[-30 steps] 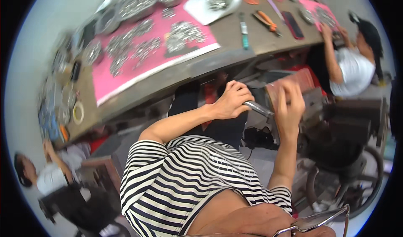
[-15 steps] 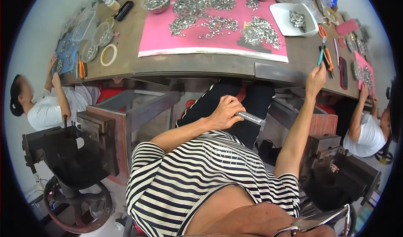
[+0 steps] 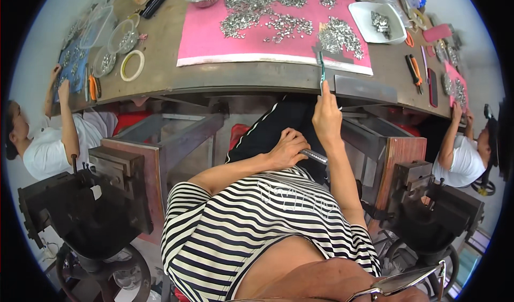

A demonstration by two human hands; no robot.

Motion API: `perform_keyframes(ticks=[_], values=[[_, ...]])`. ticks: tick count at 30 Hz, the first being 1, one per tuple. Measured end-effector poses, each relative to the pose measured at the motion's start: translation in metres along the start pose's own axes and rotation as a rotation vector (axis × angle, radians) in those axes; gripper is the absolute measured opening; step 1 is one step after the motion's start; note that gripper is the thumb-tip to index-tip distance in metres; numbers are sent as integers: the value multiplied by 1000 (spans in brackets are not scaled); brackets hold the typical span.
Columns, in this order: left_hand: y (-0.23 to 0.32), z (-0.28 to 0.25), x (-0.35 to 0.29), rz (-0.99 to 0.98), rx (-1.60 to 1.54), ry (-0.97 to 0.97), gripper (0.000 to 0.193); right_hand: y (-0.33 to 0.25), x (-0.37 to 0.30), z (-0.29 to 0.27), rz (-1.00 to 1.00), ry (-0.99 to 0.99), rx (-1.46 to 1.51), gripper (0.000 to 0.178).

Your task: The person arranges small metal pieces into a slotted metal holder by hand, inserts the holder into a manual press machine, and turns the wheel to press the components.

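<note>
My left hand (image 3: 292,148) rests at my lap with its fingers wrapped round a narrow grey metal bar (image 3: 315,156). A row of small shiny pieces seems to line the bar, which sticks out to the right. In my right hand (image 3: 327,114), raised at the table's front edge, is a green toothbrush (image 3: 323,73), held upright with its bristled head just over the pink mat (image 3: 214,54). Beyond the brush a heap of small metal pieces (image 3: 341,38) lies on the mat.
On the table are a white tray (image 3: 357,14), orange-handled pliers (image 3: 413,72), a tape roll (image 3: 124,69) and clear tubs (image 3: 200,1) of metal parts. Heavy dark vises (image 3: 88,203) flank me. A person in white (image 3: 59,146) works at left, another (image 3: 463,157) at right.
My right hand has moved left with the toothbrush, from beside the pliers to in front of the mat. My left hand still holds the bar at my lap.
</note>
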State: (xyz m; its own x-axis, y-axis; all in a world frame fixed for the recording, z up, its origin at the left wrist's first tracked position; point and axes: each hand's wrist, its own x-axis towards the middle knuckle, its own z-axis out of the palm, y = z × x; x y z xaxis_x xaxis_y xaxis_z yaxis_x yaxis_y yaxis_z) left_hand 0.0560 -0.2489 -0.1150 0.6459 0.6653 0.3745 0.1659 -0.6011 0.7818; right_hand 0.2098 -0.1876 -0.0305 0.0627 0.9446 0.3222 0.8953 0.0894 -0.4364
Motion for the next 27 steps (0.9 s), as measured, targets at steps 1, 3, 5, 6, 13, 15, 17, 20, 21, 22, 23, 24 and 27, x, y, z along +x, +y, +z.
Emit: perform_keyframes(ticks=[1, 3, 5, 6, 13, 15, 17, 20, 21, 22, 23, 24, 27], values=[[0, 1, 0, -19, -2, 16, 28, -8, -1, 4, -61, 38, -33, 60], [0, 1, -4, -69, -25, -10, 28, -24, 2, 12, -63, -12, -61, 59], [-5, 8, -6, -58, -56, 50, 33, -54, 4, 22, -68, -168, -103, 58], [-21, 25, -16, -130, -170, -24, 36, -76, 5, 27, -106, -183, 53, 55], [-13, 12, -7, 16, 160, -74, 31, -117, -1, 9, -85, -508, 895, 44], [-22, 31, -13, 11, -180, 192, 27, -88, 5, -2, 5, -334, 788, 42], [-4, 0, -6, -54, -3, 55, 31, -54, 11, -14, 33, -148, 639, 40], [2, -2, 1, -77, -53, 55, 30, -33, 16, -4, -44, -35, 406, 40], [3, -1, 3, -63, -39, 69, 29, -41, 12, 4, -202, -3, 431, 41], [-11, 19, -7, -147, -249, 26, 25, -57, 6, 1, -327, -319, 681, 43], [-14, 35, -10, -206, -431, 147, 26, -70, -1, -3, -360, -531, 795, 44], [-17, 44, -6, -257, -614, 265, 26, -74, 5, -18, -321, -440, 796, 43], [13, -39, 18, -95, 12, 90, 25, -42, 40, -75, -145, -86, 619, 38]])
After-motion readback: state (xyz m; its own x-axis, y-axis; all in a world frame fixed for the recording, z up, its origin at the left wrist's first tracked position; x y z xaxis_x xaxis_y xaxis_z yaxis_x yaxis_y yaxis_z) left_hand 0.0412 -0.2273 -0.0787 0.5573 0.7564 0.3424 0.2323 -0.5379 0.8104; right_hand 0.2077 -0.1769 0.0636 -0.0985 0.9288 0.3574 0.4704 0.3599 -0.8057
